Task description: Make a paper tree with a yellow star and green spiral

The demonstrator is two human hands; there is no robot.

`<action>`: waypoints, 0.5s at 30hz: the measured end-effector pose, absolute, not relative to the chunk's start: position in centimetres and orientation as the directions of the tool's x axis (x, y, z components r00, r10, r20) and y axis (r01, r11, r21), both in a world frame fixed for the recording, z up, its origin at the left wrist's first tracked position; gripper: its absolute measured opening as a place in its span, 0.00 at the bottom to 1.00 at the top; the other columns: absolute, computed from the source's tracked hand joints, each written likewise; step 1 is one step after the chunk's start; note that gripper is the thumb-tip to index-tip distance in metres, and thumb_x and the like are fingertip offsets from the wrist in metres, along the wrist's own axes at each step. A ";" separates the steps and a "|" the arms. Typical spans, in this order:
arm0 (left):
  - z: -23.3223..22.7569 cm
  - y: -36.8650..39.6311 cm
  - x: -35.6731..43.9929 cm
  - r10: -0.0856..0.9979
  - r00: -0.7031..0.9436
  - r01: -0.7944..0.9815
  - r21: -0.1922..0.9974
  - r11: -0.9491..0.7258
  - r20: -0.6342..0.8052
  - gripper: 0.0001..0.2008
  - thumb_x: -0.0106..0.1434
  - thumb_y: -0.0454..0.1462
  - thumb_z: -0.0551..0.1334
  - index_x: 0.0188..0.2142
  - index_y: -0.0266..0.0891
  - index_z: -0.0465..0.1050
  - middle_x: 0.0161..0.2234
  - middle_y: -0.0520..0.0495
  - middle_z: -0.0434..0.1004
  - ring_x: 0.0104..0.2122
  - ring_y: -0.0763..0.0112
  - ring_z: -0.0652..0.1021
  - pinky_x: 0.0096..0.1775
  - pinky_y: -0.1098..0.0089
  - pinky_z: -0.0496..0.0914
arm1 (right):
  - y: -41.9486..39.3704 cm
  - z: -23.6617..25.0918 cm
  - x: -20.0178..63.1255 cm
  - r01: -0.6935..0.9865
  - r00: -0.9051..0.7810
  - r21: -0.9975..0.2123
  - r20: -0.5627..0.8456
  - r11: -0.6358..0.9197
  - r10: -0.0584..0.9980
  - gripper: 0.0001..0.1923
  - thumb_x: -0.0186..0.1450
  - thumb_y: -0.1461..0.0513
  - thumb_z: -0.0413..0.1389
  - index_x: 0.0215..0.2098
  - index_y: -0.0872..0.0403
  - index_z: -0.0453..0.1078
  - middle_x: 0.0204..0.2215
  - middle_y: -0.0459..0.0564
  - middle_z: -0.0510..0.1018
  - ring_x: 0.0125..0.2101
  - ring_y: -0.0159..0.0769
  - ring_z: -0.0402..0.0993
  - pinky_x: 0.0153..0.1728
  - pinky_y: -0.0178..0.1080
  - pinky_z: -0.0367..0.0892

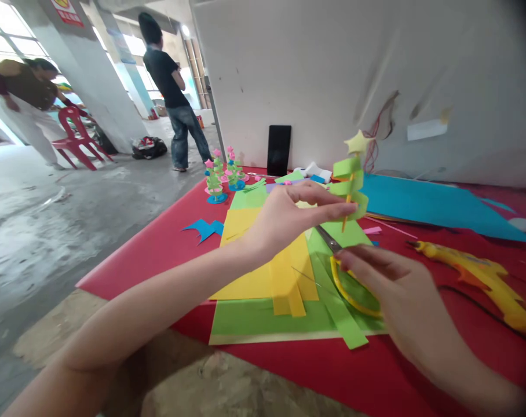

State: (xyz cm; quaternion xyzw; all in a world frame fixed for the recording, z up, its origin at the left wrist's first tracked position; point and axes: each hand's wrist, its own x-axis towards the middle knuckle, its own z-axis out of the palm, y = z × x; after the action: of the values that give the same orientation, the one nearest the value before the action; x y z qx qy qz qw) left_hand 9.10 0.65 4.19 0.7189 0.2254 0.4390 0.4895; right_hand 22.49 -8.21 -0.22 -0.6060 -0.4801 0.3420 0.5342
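My left hand (289, 214) pinches a small paper tree (349, 184) upright by its thin stick. Folded light-green paper loops wind up the stick, and a pale yellow star (357, 142) tops it. Lower down, the thumb and fingertips of my right hand (391, 278) close on yellow-handled scissors (332, 240) near the pivot. The scissors' blades point away toward the back left, partly under my left hand. Beneath both hands lie yellow sheets (241, 272), green sheets (254, 321) and a loose green strip (352, 333).
Several finished paper trees (217, 184) stand at the back left, near blue paper scraps (204, 229). A yellow glue gun (467, 260) lies at right, before blue card (432, 202). A black phone (279, 150) leans against the wall. Two people (165, 75) are beyond the red-covered table (159, 260).
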 end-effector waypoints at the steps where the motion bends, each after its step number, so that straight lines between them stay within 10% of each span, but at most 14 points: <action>1: 4.2 0.9 9.0 0.761 0.499 -0.110 0.901 -0.419 0.415 0.06 0.51 0.40 0.64 0.26 0.40 0.77 0.29 0.52 0.73 0.33 0.74 0.72 0.36 0.70 0.66 | -8.2 -0.2 21.7 0.230 0.253 -0.973 0.088 0.028 0.963 0.04 0.52 0.57 0.61 0.25 0.47 0.75 0.26 0.44 0.79 0.27 0.34 0.72 0.26 0.32 0.66; 15: 4.4 1.5 8.7 0.802 0.434 -0.202 0.911 -0.358 0.411 0.05 0.51 0.40 0.65 0.26 0.41 0.76 0.30 0.54 0.75 0.37 0.73 0.74 0.39 0.71 0.67 | -5.8 1.0 14.5 0.136 -0.126 -0.989 -0.070 -0.052 0.990 0.09 0.54 0.56 0.57 0.22 0.52 0.75 0.19 0.43 0.75 0.23 0.30 0.67 0.24 0.32 0.62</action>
State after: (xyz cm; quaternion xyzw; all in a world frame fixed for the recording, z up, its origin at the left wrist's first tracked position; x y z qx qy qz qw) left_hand 8.66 1.51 4.39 0.6682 0.2243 0.4824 0.5201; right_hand 14.49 -5.84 0.98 -0.5135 -0.5481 0.5123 0.4165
